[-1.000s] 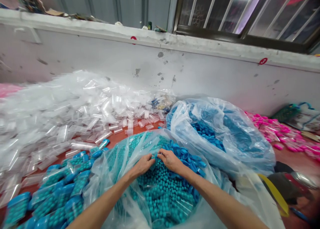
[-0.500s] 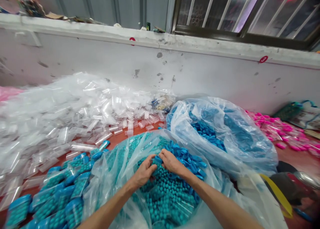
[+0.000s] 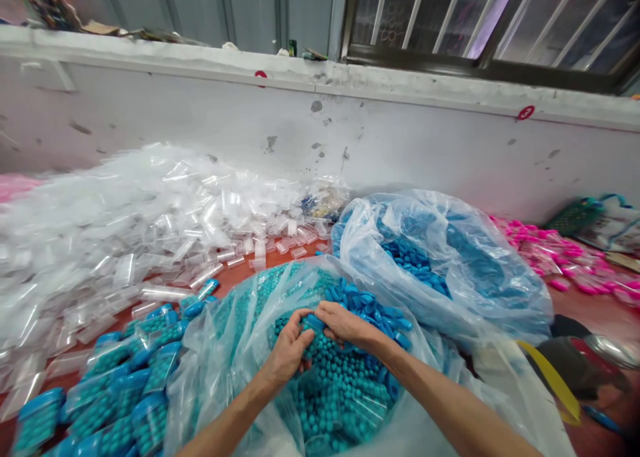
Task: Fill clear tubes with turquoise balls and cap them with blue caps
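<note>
Both of my hands meet over a clear plastic bag (image 3: 235,337) holding teal beads (image 3: 335,370) and blue caps (image 3: 370,310). Between them is a small container with a blue cap (image 3: 313,322). My left hand (image 3: 290,344) wraps its fingers round the container from the left. My right hand (image 3: 340,322) has its fingers closed at the cap from the right. Several clear containers lie among the beads just below. Filled containers with blue caps (image 3: 150,370) are piled to the left of the bag.
A large heap of clear containers (image 3: 150,210) covers the left. Behind on the right sits another bag (image 3: 500,277) with blue caps. Pink-capped pieces (image 3: 565,257) lie far right, with a yellow strap (image 3: 550,377) nearer. A white wall (image 3: 425,137) stands behind.
My right hand has shifted slightly on the cap, and more of the blue cap shows between my hands. The camera view has moved a little.
</note>
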A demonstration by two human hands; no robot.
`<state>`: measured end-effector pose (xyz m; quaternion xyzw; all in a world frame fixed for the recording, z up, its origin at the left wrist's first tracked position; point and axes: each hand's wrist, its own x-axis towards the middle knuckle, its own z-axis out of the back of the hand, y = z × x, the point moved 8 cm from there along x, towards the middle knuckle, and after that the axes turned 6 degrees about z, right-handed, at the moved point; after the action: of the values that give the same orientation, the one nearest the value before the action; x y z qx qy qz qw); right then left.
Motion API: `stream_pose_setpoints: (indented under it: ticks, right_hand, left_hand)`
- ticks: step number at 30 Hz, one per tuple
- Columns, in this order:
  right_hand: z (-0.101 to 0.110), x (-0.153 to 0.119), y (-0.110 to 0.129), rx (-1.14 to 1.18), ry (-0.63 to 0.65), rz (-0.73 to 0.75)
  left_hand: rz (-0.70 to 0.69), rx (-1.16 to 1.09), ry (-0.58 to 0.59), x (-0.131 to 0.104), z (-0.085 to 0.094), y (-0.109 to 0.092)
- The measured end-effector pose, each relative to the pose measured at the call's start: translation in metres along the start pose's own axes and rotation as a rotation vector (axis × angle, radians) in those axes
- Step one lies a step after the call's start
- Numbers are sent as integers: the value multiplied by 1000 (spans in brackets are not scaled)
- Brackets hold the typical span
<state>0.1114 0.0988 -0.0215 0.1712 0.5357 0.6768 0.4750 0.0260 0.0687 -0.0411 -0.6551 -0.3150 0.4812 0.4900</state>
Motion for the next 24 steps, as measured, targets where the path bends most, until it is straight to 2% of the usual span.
stream_pose_setpoints:
  ticks: [4,6,7,10,11,12,14,16,18,21,24]
  right_hand:
    - [-4,-1,-6,21,47,16]
    - [-5,1,-6,-81,0,66]
    - [-3,2,-5,-147,-79,107]
    - [11,-4,3,-276,-430,178]
    - [13,-6,3,-277,-503,171]
    - [13,-7,3,-257,-522,156]
    - [8,-5,0,-163,-419,115]
    - [1,-5,2,-38,-232,100]
    - [-1,-11,15,-32,-116,180]
    - [-1,-27,39,-248,-121,372]
    - [-10,-35,46,-415,-149,380]
  left_hand:
    - [-30,27,13,-2,-2,-3]
    - [-55,4,-37,-1,-3,-3]
    - [-63,-8,-80,0,-2,-3]
    - [-73,-14,-213,2,0,-2]
    - [-74,-13,-231,2,1,-2]
    - [-72,-15,-227,3,1,-3]
    - [-58,-40,-183,5,2,-4]
    - [-39,-68,-136,4,6,-8]
    - [-19,-86,-115,2,10,-12]
    - [19,-149,-135,-2,14,-14]
    - [25,-274,-175,-5,12,-14]
